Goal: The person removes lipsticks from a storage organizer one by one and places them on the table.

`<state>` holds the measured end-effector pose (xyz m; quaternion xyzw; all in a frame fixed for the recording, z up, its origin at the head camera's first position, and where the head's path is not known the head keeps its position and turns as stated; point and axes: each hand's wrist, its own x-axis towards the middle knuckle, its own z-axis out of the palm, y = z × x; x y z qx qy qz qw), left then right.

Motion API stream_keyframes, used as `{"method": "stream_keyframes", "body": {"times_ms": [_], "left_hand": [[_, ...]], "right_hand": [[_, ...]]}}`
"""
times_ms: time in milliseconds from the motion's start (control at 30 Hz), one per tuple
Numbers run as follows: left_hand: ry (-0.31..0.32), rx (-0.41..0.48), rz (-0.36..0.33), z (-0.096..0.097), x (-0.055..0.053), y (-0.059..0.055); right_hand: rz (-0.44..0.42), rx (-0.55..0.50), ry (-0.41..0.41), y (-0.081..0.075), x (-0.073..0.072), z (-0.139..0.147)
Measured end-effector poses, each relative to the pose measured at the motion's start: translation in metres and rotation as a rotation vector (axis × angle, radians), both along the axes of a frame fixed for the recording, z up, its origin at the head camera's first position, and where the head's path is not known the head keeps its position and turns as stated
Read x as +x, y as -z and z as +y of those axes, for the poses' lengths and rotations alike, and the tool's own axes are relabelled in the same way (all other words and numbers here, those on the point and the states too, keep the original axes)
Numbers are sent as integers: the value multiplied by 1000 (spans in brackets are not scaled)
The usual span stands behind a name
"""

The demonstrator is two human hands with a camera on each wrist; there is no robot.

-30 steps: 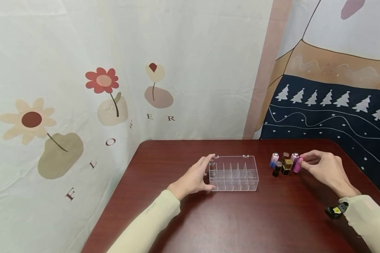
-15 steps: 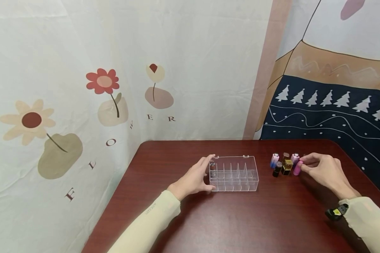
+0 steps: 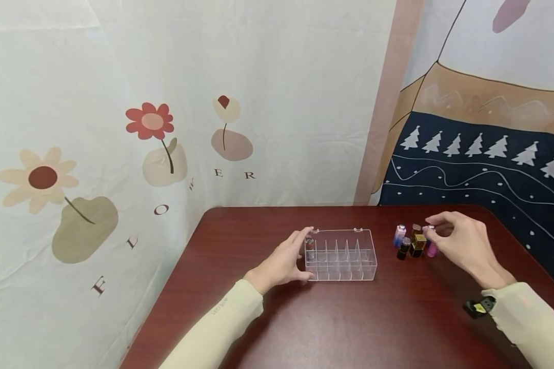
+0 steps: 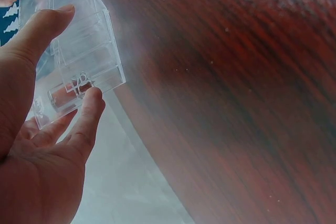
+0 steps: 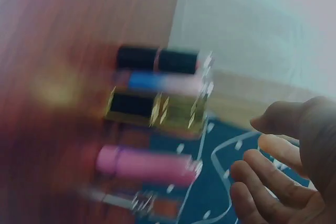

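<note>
My left hand (image 3: 282, 260) grips the left end of a clear divided organizer box (image 3: 341, 272), thumb at its front side and fingers at its back corner. In the left wrist view the fingertips press on the clear end wall (image 4: 52, 95), where one clear-capped tube (image 4: 64, 97) sits in the end slot. Over the lipstick group my right hand (image 3: 463, 246) hovers with nothing between its fingers, thumb and forefinger close above the pink lipstick (image 3: 432, 251). Beside that stand a black-and-gold lipstick (image 3: 417, 247), a black lipstick (image 3: 402, 251) and a blue-and-pink lipstick (image 3: 399, 237).
A brown-topped tube (image 3: 416, 228) stands behind the black-and-gold one. All of this is on a dark red wooden table (image 3: 332, 323), with a pale flower-print cloth (image 3: 300, 128) hanging behind it and a navy tree-print cloth (image 3: 485, 169) at the right.
My right hand has let go of the pink lipstick, which now stands upright, and has moved slightly up and left. The left hand and the box have stayed in place.
</note>
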<state>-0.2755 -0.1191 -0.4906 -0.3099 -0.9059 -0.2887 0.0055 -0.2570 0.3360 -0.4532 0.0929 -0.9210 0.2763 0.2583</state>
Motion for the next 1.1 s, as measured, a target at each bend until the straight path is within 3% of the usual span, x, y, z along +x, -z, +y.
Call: {"method": "stream_keyframes", "body": {"times_ms": [133,367,600,800,1100], "left_hand": [[1,-4,6,0,0,-1],[1,-7,0,0,-1,1],[-5,4,-4,0,-2,2],[1,4,0,0,-2,2],[9,-13,13,-2,-1,1]], "right_hand": [[96,7,-74,-4,-3,-28],[114,30,-192,-6,-8,-86],[150,4,-390,2,-18,-144],[99,-17,-470,11,-23,-183],[-25,45,-455,26,-28,-216]]}}
